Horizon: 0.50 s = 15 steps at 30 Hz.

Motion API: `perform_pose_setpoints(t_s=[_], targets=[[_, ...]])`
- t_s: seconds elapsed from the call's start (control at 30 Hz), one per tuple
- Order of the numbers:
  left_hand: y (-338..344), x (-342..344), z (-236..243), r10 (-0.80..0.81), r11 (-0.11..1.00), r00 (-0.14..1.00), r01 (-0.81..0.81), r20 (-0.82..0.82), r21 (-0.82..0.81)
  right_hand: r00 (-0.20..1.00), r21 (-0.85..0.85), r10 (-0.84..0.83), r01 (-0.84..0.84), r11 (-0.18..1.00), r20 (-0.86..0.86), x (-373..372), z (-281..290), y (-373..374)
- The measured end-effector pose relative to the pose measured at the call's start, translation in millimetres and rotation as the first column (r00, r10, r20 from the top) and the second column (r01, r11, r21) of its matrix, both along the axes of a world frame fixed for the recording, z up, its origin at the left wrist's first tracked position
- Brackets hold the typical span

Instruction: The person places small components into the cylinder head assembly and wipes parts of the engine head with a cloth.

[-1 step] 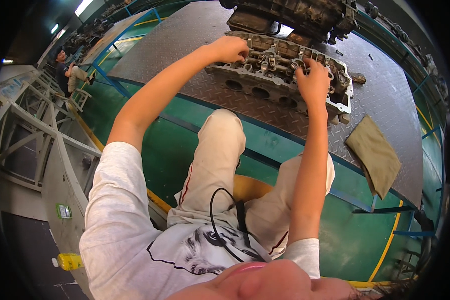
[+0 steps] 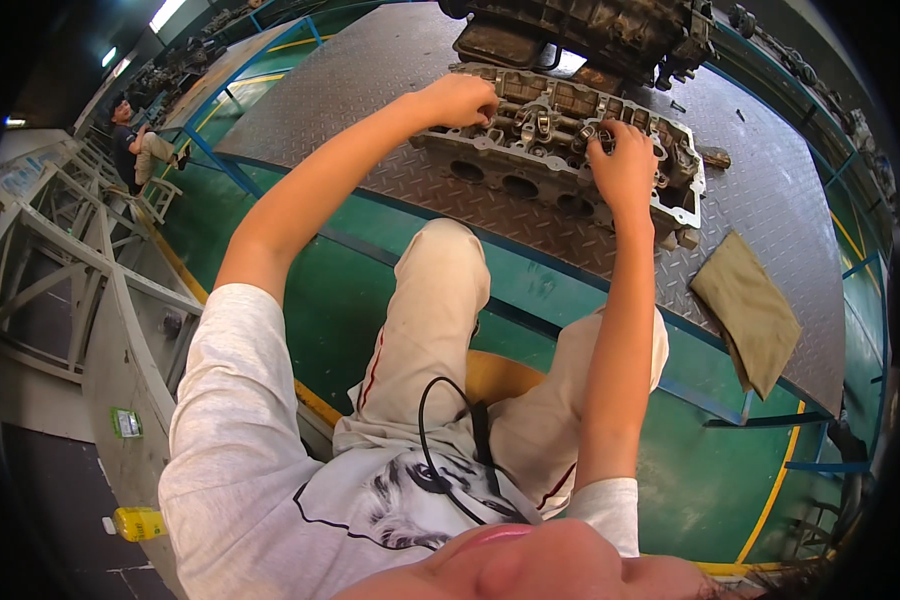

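So the left hand (image 2: pixel 465 101) is at the left end of a cylinder head (image 2: pixel 560 135), fingers curled over the top edge. Can't tell if they're pinching anything, since the fingertips are tucked down out of sight. Right hand (image 2: pixel 625 172) is toward the other end, thumb and fingers bent down into the valve gear (a bit of gap shows between them, but whether they're clamped on a part, no idea).

The head lies on a diamond-plate workbench (image 2: pixel 330 110), its row of round ports facing the person. Just behind it sits a big grimy engine assembly (image 2: pixel 590 35), with a small bolt (image 2: pixel 678 105) lying off to the right. Nearer the bench's right corner there's a folded olive cloth (image 2: pixel 748 313), partly hanging over the edge. Green floor (image 2: pixel 690 500) below, and another person (image 2: pixel 142 148) sitting far left.
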<state>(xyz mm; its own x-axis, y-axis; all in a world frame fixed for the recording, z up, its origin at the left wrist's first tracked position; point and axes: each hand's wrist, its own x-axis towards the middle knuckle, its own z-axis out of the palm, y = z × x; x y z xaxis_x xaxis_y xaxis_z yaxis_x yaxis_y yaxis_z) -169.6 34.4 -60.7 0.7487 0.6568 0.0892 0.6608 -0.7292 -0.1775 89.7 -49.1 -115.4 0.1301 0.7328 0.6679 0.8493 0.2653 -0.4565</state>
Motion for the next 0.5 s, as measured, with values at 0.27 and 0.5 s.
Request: perform_pose_setpoints(t_s=[0.27,0.5], targets=[[4.0,6.5,-10.6,-0.09,0.985,0.996,0.09,-0.009,0.149,0.992,-0.041,-0.006,0.011,0.999,0.124,0.2,-1.9,-3.7],[7.4,11.7,-5.2,0.07,0.998,0.996,-0.07,0.051,-0.003,0.989,-0.022,-0.02,0.023,1.0,0.145,-4.3,-3.1,0.6]])
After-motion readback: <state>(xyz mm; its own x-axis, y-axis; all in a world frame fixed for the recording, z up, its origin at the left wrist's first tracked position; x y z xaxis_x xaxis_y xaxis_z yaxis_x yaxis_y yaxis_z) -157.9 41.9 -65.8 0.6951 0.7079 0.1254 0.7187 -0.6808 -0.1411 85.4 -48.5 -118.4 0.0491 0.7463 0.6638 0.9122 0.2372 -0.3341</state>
